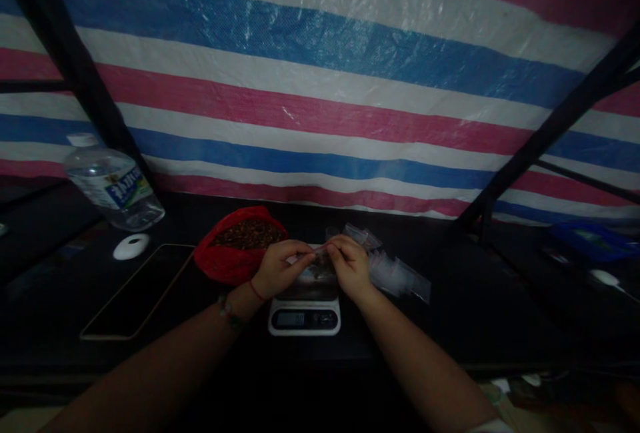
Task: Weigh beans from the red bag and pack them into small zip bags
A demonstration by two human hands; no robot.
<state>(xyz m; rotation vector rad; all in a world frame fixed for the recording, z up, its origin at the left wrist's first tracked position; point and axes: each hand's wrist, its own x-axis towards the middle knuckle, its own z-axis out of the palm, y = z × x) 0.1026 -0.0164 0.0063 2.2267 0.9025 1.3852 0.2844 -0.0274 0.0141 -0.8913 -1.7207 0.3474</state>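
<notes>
My left hand (284,266) and my right hand (349,265) pinch the top edge of a small clear zip bag (323,268) between thumbs and fingers. Some dark contents show faintly in the bag, too dim to name. It is held above a white digital scale (305,330), whose small display is lit. Left of my left hand, a red plastic bag (225,264) gapes, full of small brown pieces (250,232) like seeds or grains. Close to my right hand lie several flat clear zip bags (395,274), overlapping on the black table.
A large clear plastic bottle (113,183) stands at the left, with a white computer mouse (131,246) and a dark tablet (140,292) in front. Dark metal posts (530,143) frame a striped plastic sheet (320,113) behind. A blue tray-like object (597,241) sits far right.
</notes>
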